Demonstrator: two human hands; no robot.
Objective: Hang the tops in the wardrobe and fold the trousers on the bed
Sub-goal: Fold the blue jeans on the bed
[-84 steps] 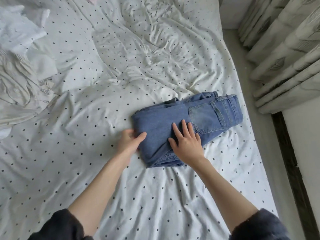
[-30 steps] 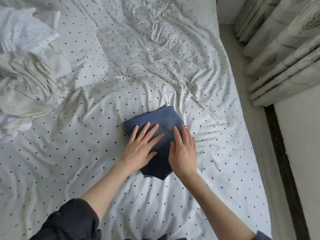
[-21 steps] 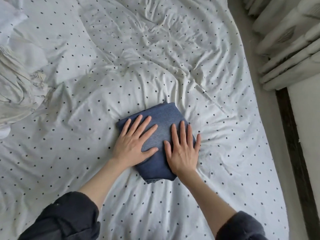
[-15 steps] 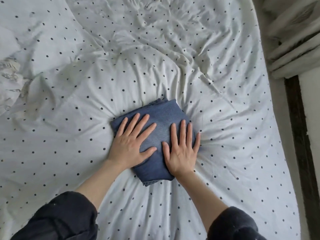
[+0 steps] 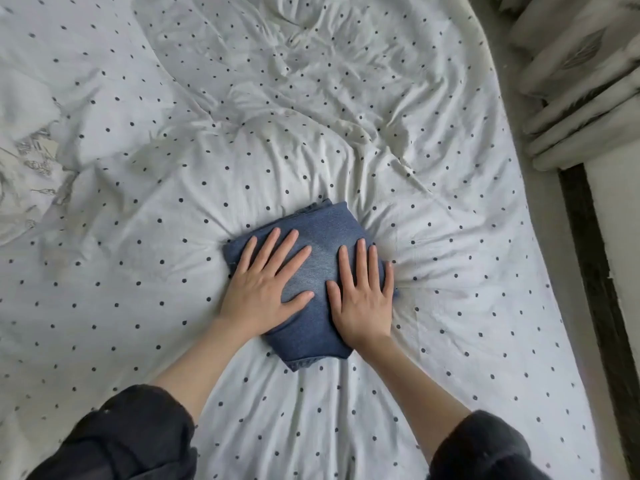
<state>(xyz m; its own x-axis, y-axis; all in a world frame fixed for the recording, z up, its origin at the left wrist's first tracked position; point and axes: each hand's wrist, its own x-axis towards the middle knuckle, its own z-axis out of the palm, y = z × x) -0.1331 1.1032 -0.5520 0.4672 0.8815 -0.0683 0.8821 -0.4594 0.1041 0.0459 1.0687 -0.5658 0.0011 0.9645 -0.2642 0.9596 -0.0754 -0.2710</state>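
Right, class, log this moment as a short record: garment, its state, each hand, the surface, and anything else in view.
garment: blue jeans
state: folded into a compact bundle, lying on the bed
left hand: flat, fingers straight, pressing on the jeans
right hand: flat, pressing the jeans' right side
surface: white dotted bed sheet, creases radiating from the bundle
also in view: pale crumpled clothes at the left edge; curtain at upper right

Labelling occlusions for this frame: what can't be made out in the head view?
- Folded jeans: layers under the top face hidden; left hand and right hand lie flat on it.
- Pale garments: cut off by the left edge; kind unclear.
- Curtain: blurred, cut off at right.
- Wardrobe: not in view.
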